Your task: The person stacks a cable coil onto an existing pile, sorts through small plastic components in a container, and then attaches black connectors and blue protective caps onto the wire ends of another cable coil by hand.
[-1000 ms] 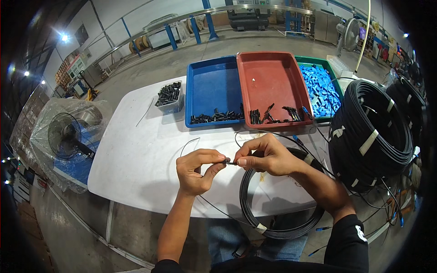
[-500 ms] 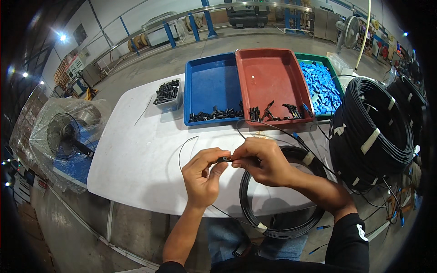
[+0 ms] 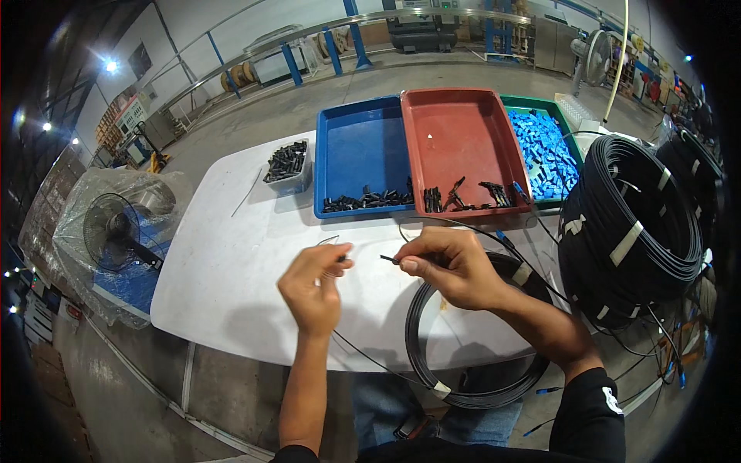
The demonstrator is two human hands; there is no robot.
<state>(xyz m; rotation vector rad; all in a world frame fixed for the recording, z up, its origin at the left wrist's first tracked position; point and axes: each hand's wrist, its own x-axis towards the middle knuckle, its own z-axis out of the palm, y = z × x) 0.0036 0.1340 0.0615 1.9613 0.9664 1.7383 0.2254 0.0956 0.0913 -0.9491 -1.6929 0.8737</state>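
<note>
The two hands are apart above the white table. The right hand pinches a short black piece between thumb and fingertips, and its thin end sticks out toward the left. The left hand is a bit blurry, but its thumb and finger look pinched on a dark bit, too small to name for sure. Neither piece touches the table.

Below them, a thin black cable runs down to a coil of black cable, tied with white tape and hanging partly over the near edge of the table. I can't tell whether the short black piece is part of a cable.

The pieces are tiny and only the fingertips hold them, so a loose pinch could let one drop. If one fell among the cables, it would be hard to find (black on black is tricky to spot). The coil could slide toward the person's lap if something tugs it, and a sleeve or arm could catch the loose cable.

Behind, the blue tray and the red tray both hold little black parts, so dropping one in the wrong tray could mix them up.
</note>
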